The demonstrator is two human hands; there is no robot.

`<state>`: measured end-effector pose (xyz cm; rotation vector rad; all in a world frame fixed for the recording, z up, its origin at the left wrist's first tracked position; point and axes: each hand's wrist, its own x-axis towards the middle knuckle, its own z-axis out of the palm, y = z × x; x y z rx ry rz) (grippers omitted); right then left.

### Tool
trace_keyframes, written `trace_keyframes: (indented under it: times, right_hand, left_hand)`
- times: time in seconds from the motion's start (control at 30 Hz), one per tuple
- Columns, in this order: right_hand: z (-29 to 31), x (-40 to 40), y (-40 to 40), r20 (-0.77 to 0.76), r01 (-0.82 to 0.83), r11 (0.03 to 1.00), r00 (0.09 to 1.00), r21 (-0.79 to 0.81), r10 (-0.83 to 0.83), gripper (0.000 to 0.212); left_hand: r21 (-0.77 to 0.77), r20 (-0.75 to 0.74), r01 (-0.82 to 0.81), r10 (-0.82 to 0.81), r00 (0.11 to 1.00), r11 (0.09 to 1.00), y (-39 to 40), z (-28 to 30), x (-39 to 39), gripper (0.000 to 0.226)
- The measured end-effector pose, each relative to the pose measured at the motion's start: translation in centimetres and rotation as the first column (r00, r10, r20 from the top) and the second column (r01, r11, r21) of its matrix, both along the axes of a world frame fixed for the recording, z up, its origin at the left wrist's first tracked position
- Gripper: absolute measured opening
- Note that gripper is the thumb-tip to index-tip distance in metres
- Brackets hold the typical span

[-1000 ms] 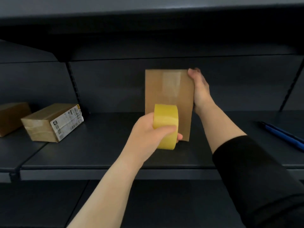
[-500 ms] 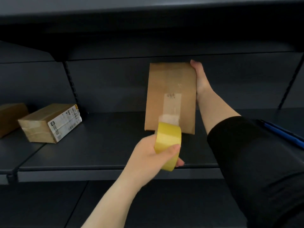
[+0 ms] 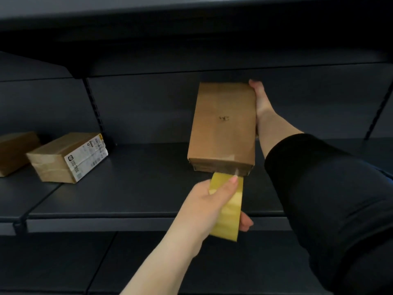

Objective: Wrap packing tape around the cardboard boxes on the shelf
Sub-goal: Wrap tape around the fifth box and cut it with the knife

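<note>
At frame centre, the right hand [image 3: 259,101] props the cardboard box [image 3: 222,126] above the shelf [image 3: 131,188]; the left hand [image 3: 209,207] grips the tape roll [image 3: 228,209] below. Uneven pulling could wrinkle the strip or tip the box.

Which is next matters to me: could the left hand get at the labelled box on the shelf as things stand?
Probably yes, though not freely: the shelf between the left hand and the labelled box is bare, but that hand is gripping the tape roll.
</note>
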<state>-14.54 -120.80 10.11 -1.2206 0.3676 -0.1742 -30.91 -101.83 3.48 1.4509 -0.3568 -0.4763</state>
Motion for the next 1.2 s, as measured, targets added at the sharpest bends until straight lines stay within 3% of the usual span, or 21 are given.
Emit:
trace_keyframes:
  times: [0.33, 0.5, 0.57, 0.6, 0.67, 0.7, 0.77, 0.83, 0.9, 0.93, 1.03, 1.2]
  right_hand:
    - [-4.4, -0.3, -0.6, -0.189, -0.078, 0.994, 0.98, -0.077, 0.062, 0.052]
    - [-4.5, 0.0, -0.4, -0.344, -0.168, 0.95, 0.936, -0.263, 0.071, 0.065]
    - [-3.9, -0.1, -0.5, -0.33, -0.114, 0.838, 0.94, -0.533, -0.083, 0.073]
    - [-3.2, -0.1, -0.6, -0.274, -0.09, 0.706, 0.95, -0.703, -0.152, 0.073]
    - [-0.4, -0.8, -0.2, -0.161, -0.104, 0.329, 0.975, -0.939, -0.153, 0.07]
    - [1.1, -1.4, 0.4, -0.113, -0.098, 0.18, 0.991, -0.979, -0.072, 0.071]
    - [2.7, -3.5, 2.1, -0.123, -0.122, -0.016, 0.974, -0.992, 0.192, 0.073]
    - [1.6, -5.8, 4.0, -0.287, -0.228, -0.186, 0.859, -0.956, 0.425, 0.073]
    - [-0.4, -6.7, 5.0, -0.473, -0.348, -0.338, 0.763, -0.875, 0.44, 0.068]
    - [-1.1, -6.4, 5.2, -0.501, -0.376, -0.351, 0.764, -0.858, 0.407, 0.067]
    - [-0.9, -3.7, 5.2, -0.498, -0.427, -0.27, 0.812, -0.863, 0.304, 0.068]
    - [-1.5, 1.6, 4.7, -0.453, -0.404, -0.25, 0.873, -0.88, 0.183, 0.068]
  left_hand:
    - [0.032, 0.002, -0.027, 0.027, 1.0, 0.999, 0.5, -0.4, 0.1, 0.034]
    - [0.031, -0.013, -0.026, 0.026, 1.0, 0.999, 0.4, -0.5, 0.1, 0.037]
    - [0.028, -0.011, -0.03, 0.03, 0.999, 0.999, 0.5, -0.6, 0.1, 0.036]
    - [0.025, -0.012, -0.033, 0.033, 0.999, 0.999, 0.4, -0.6, 0.1, 0.036]
    - [0.019, -0.021, -0.037, 0.037, 0.999, 0.999, 0.3, -0.7, 0.2, 0.035]
    - [0.022, -0.027, -0.037, 0.038, 0.999, 0.999, 0.2, -0.8, 0.3, 0.034]
    - [0.03, -0.038, -0.035, 0.036, 0.999, 0.999, 0.2, -0.7, 0.6, 0.035]
    - [0.026, -0.035, -0.029, 0.03, 0.999, 0.999, 0.2, -0.7, 0.9, 0.037]
    - [0.026, -0.012, -0.04, 0.041, 0.999, 0.999, 0.1, -0.6, 1.0, 0.036]
    - [0.019, 0.009, -0.056, 0.056, 0.998, 0.998, -0.1, -0.6, 1.1, 0.035]
    - [-0.028, 0.076, -0.131, 0.132, 0.988, 0.991, -0.5, -0.3, 1.8, 0.035]
    - [-0.037, 0.081, -0.165, 0.167, 0.983, 0.986, -0.6, -0.4, 2.0, 0.029]
